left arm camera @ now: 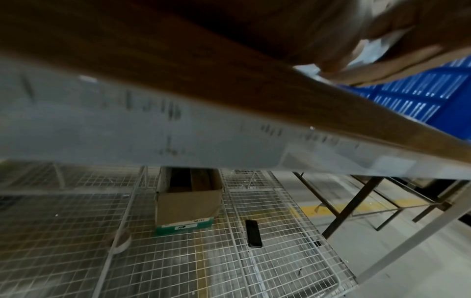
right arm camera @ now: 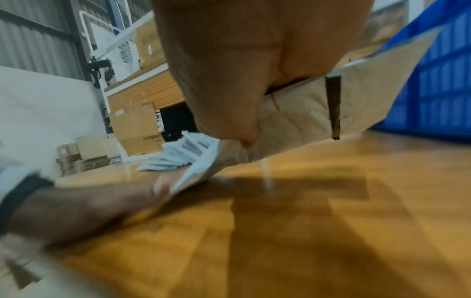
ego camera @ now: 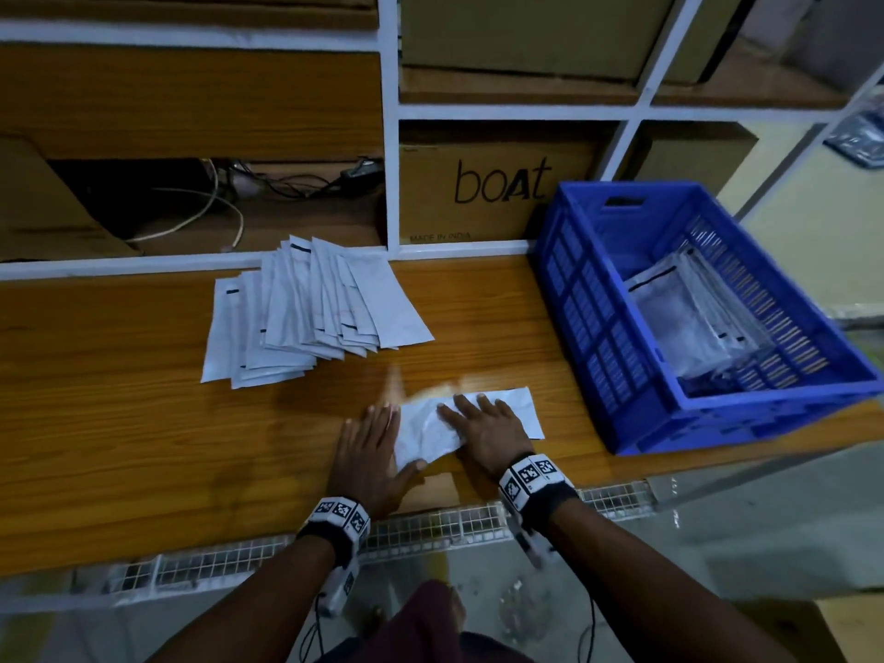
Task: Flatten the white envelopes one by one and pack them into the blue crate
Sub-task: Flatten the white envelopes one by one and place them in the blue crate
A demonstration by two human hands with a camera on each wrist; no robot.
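I am pressing one white envelope [ego camera: 433, 433] on the wooden table [ego camera: 143, 423] near its front edge, my left hand [ego camera: 368, 459] and right hand [ego camera: 488, 430] both lying flat with straight fingers, clamped on nothing. It is looking light, thin and crumpled, so I judge sliding palms are suiting better than pinching. The blue crate [ego camera: 598, 327] is standing near on the right, the envelope pile [ego camera: 306, 313] behind, with free table between.

A heap of envelopes [ego camera: 311, 308] lay fanned on the table [ego camera: 119, 423], toward the back. To its right stood the crate [ego camera: 622, 327], with what seemed several envelopes [ego camera: 689, 313] inside. Nearer the front edge, between heap and crate, one envelope [ego camera: 521, 409] lay under both hands. Behind the table stood a carton [ego camera: 488, 193].
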